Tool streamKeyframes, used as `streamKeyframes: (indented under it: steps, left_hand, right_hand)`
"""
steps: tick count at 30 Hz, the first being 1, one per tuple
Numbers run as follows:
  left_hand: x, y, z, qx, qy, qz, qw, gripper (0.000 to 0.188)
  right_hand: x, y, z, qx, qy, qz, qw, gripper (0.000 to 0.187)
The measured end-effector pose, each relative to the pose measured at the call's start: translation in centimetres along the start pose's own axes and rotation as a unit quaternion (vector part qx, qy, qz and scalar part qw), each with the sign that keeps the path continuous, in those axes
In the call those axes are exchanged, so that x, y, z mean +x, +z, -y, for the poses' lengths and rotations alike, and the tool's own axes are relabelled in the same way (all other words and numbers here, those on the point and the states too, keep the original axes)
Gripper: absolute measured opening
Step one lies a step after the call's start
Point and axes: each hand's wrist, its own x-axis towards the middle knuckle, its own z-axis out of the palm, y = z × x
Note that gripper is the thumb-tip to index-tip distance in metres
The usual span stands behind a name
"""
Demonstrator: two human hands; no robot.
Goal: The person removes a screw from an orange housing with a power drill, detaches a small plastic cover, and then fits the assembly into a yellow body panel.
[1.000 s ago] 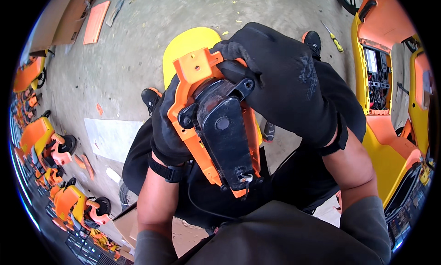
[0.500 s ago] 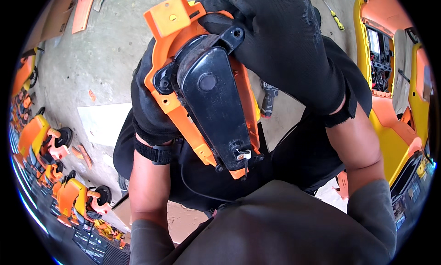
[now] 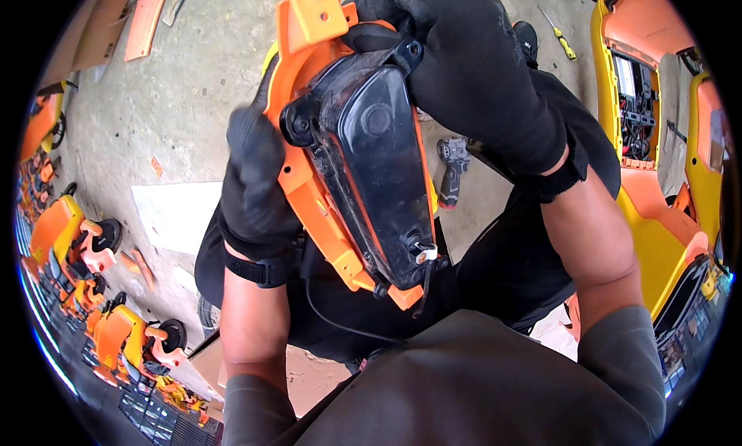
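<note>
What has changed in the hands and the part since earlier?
The black housing and orange frame have tilted together, showing more of the housing's left side. The left hand, now blurred, shows more beside the frame's left edge; its grip is unclear. The right hand still holds the frame's upper end; the screwdriver stays put.

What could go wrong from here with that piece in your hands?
The left hand is blurred at the edge of the orange frame; if its hold is loose, the frame might tip.
The dark lead hanging at the lower end of the black housing could snag.
If dropped, the piece might strike the power tool on the floor.
</note>
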Motion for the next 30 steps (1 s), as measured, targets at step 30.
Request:
streamKeyframes:
  steps: [30]
  left_hand:
    - [0.4,0.1,-0.8,0.008,-0.07,-0.048,0.996,0.056]
  right_hand:
    - [-2.0,-0.6,0.2,0.141,0.158,0.086,0.974,0.024]
